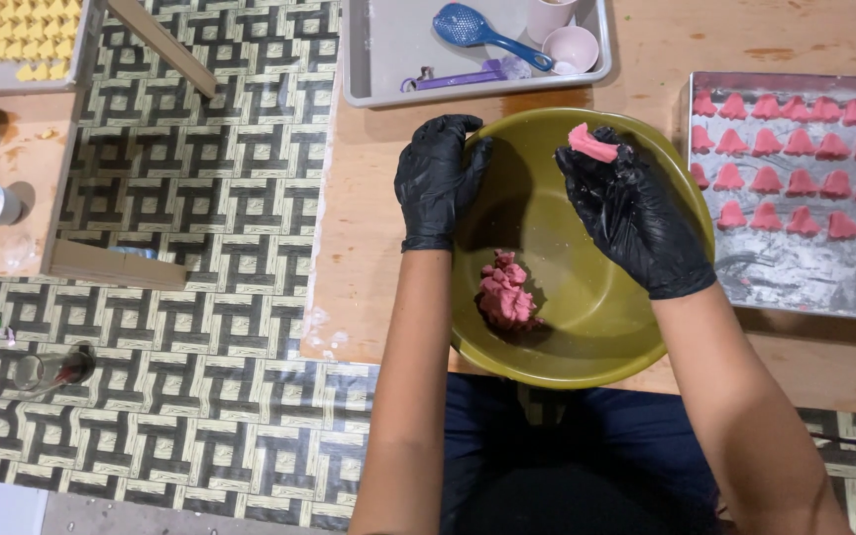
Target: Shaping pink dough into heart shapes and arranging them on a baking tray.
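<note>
Your right hand, in a black glove, hovers over the far right part of the round olive-green plastic bowl, its grip pinching a small piece of pink dough at the fingertips, above the bowl's far rim. Your left hand, also black-gloved, is curled over the bowl's far left rim, grip closed on the edge. A larger lump of pink dough lies inside the bowl, at its left-near bottom. Right of the bowl, a flat metal baking tray dusted with flour carries rows of shaped pink dough pieces. Beyond the bowl, a grey plastic tray holds a blue slotted spoon and two pale pink cups. The bowl sits on a light wooden tabletop.
</note>
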